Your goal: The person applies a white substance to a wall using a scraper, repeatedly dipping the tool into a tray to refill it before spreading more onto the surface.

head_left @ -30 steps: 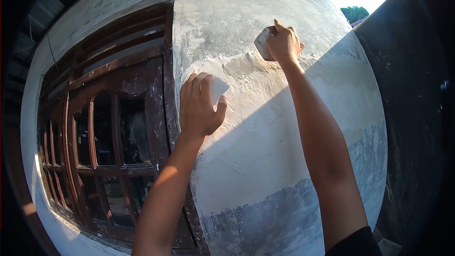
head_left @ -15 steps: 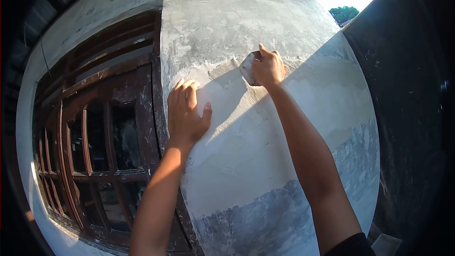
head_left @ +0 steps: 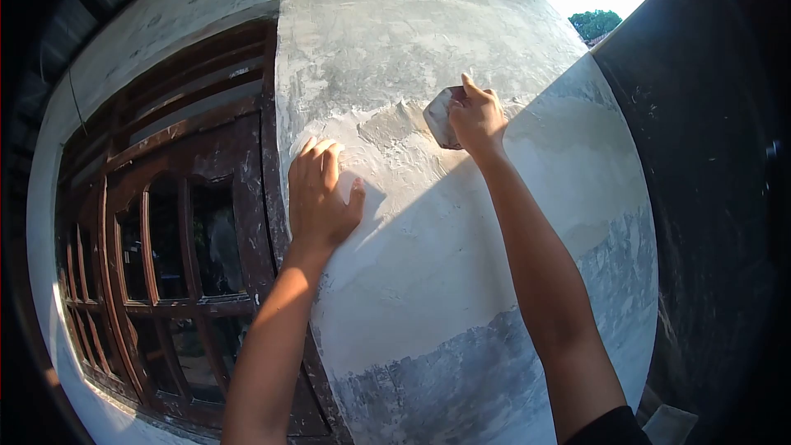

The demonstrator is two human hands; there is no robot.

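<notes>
My right hand (head_left: 479, 122) is closed round a putty scraper (head_left: 441, 118), a flat greyish plate with smears on its face and a dark lower edge. It is at the upper middle of the wall (head_left: 412, 272), by a ragged band of fresh pale putty (head_left: 404, 140). Whether the blade's far edge touches the wall cannot be seen. My left hand (head_left: 320, 194) rests flat near the wall's left edge, fingers stretched out and thumb apart. White putty marks its fingertips, and nothing is in it.
Left of the wall stands a brown wooden window (head_left: 181, 239) with glass panes and a raised frame. A dark panel (head_left: 709, 173) rises on the right. The lower wall has a bare bluish-grey band (head_left: 445, 387). Sunlight crosses the wall diagonally.
My right hand and the scraper have shifted slightly right. Their shadow has drawn back, so more rough putty shows in sunlight. My left hand stays in nearly the same place.
</notes>
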